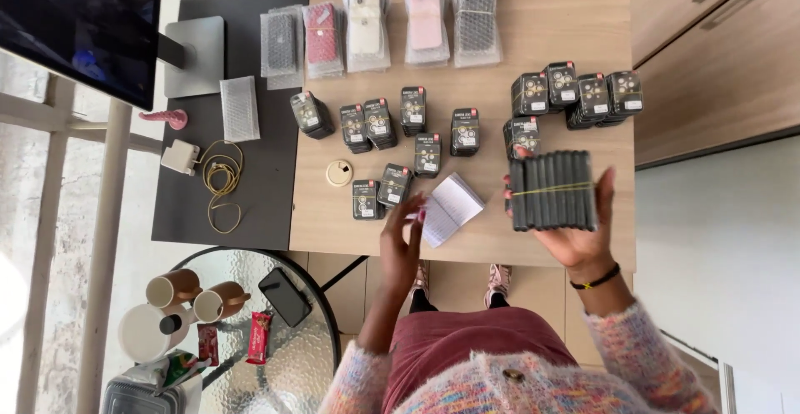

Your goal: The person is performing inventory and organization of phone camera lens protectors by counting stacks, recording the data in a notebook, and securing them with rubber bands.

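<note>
Black stack of boxes (553,191), yellow-banded, clamped in my right hand (575,235) above wooden table (542,30) | my left hand (402,239) open, fingers spread, touching small notebook (450,208) | black-and-silver small boxes (379,122) scattered just beyond left hand

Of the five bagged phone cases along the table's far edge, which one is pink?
The fourth bagged case from the left; the others are dark, red, white and dark.

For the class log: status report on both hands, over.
Right hand grips banded stack of black boxes. Left hand open by notebook. Small boxes around.
</note>
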